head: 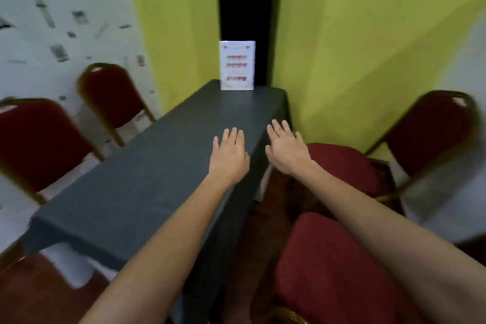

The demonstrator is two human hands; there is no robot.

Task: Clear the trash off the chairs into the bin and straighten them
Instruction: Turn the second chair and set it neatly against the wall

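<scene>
1. Both hands reach forward, palms down, fingers spread and holding nothing: left hand [229, 156] over the dark tablecloth [147, 179], right hand [287, 150] at its edge.
2. Red banquet chairs flank the table: near seat [328, 265] and far seat [344, 166] right, two backs [39, 144] [110, 95] left.
3. Menu card [237, 65] stands at the far end.

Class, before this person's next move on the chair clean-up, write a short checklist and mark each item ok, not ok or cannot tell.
1. Left hand free, fingers spread: ok.
2. Right hand free, no grip on anything: ok.
3. Trash on the near chair seat: none visible, ok.
4. Trash on the far chair seat: none visible, ok.
5. Bin in view: not ok.
6. Left-side chairs' seats: hidden by the table, cannot tell.
</scene>
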